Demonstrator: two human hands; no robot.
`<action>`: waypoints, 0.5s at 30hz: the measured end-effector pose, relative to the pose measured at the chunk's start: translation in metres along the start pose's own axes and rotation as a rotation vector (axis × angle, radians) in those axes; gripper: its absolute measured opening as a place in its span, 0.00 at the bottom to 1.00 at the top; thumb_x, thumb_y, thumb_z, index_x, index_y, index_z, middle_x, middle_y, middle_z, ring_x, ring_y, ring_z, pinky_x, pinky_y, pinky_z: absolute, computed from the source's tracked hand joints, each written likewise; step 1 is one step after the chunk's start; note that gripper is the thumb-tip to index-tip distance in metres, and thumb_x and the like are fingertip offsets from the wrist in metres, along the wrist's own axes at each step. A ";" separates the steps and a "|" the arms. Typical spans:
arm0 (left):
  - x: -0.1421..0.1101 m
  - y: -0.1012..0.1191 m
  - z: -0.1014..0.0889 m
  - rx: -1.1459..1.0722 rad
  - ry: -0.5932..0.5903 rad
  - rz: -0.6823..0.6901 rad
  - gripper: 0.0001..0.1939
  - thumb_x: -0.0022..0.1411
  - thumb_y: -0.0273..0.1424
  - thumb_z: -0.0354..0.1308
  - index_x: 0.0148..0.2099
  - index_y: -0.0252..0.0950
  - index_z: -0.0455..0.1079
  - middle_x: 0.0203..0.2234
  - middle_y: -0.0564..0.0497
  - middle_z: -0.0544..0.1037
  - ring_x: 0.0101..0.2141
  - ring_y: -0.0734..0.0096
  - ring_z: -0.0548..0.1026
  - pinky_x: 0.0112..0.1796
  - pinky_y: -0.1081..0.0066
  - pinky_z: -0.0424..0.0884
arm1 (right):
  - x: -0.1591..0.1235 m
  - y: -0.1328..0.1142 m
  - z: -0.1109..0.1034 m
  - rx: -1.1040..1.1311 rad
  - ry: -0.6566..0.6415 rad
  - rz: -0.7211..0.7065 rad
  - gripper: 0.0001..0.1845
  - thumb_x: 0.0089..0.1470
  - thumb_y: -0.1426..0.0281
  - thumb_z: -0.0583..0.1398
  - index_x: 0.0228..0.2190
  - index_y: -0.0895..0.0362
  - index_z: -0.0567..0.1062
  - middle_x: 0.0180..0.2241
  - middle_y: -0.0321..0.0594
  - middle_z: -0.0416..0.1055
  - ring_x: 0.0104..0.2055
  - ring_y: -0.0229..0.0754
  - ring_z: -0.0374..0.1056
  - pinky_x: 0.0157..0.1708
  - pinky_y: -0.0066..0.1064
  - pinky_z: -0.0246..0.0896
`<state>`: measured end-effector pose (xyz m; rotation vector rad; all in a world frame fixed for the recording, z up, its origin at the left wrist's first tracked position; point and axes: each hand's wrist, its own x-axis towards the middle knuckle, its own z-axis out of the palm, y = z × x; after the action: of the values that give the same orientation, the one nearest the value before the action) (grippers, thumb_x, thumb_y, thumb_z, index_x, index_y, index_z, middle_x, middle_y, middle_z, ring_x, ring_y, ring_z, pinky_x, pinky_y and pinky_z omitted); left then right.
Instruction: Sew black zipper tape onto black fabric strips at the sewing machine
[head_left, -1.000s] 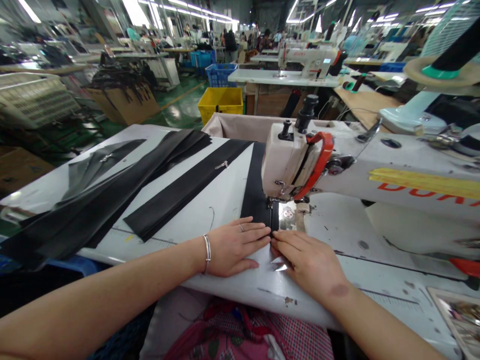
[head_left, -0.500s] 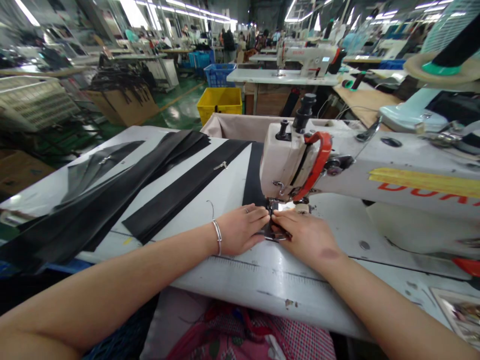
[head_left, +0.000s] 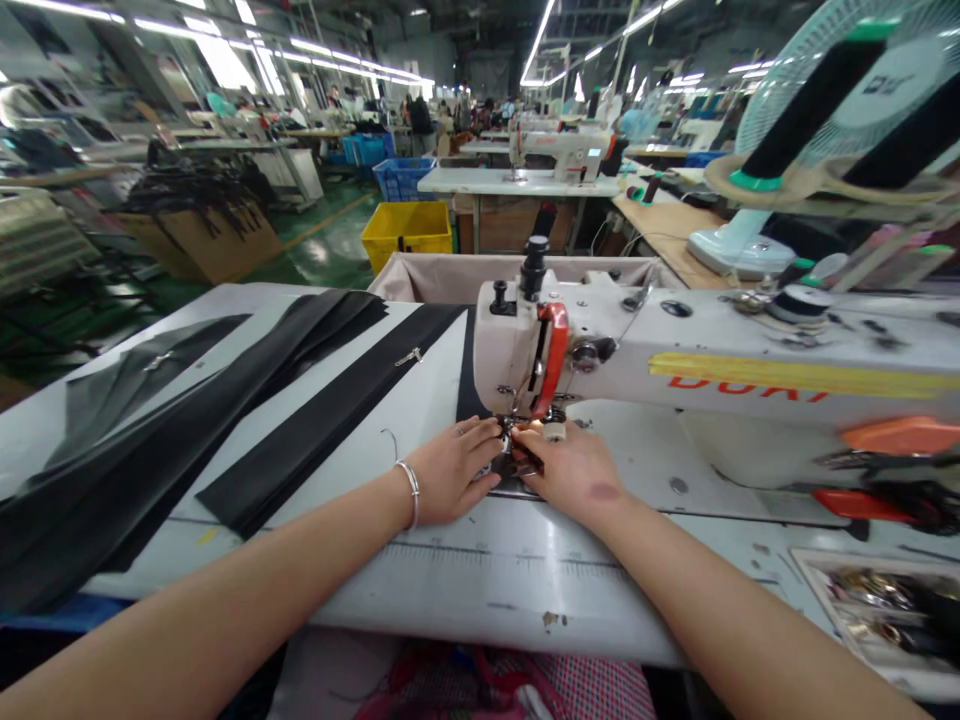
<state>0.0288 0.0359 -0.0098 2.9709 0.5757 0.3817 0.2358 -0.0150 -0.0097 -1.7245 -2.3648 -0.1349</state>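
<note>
Under the needle area of a white sewing machine (head_left: 504,345) lies a black fabric strip (head_left: 466,375), running back behind the machine head. My left hand (head_left: 450,475) rests palm down just left of the presser foot (head_left: 507,432), fingers stretched out over the strip and thumb apart. From the other side my right hand (head_left: 571,468) reaches in close to the foot, its fingers bent and closed at the strip's near end. The fingertips partly cover the work there. Left of my hands lies a folded black strip (head_left: 330,415) with a metal zipper pull (head_left: 409,357) on it.
More black strips (head_left: 225,410) spread over the left of the machine table (head_left: 480,580). A tray of small metal parts (head_left: 862,600) is at the right. Behind stand a fabric-lined bin (head_left: 442,278), a yellow crate (head_left: 405,228), thread cones (head_left: 810,110) and a fan (head_left: 739,245).
The camera view has swung to the right, so everything sits further left in the picture. Both hands stay at the presser foot, with little visible movement of the strip.
</note>
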 end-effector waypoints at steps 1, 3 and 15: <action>0.000 0.000 0.000 0.002 -0.002 -0.001 0.20 0.67 0.33 0.46 0.57 0.28 0.60 0.54 0.39 0.65 0.58 0.57 0.61 0.62 0.57 0.55 | 0.000 -0.001 -0.001 -0.004 0.003 0.003 0.16 0.56 0.65 0.57 0.46 0.50 0.74 0.36 0.42 0.75 0.43 0.48 0.66 0.32 0.32 0.60; -0.001 0.000 -0.002 0.011 -0.012 0.001 0.20 0.66 0.33 0.47 0.57 0.28 0.60 0.54 0.39 0.65 0.58 0.57 0.61 0.62 0.56 0.56 | -0.002 -0.003 -0.002 -0.012 0.012 0.007 0.16 0.56 0.65 0.57 0.46 0.50 0.73 0.35 0.42 0.74 0.43 0.48 0.66 0.33 0.32 0.61; -0.013 0.003 0.000 0.069 -0.103 -0.106 0.28 0.66 0.41 0.48 0.63 0.32 0.54 0.63 0.38 0.56 0.64 0.53 0.52 0.61 0.47 0.49 | -0.002 -0.004 0.000 -0.019 0.058 0.013 0.21 0.57 0.67 0.56 0.52 0.52 0.70 0.43 0.45 0.74 0.47 0.49 0.66 0.35 0.35 0.65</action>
<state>0.0186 0.0284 -0.0124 2.9867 0.7449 0.2031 0.2323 -0.0187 -0.0096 -1.7202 -2.3182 -0.2028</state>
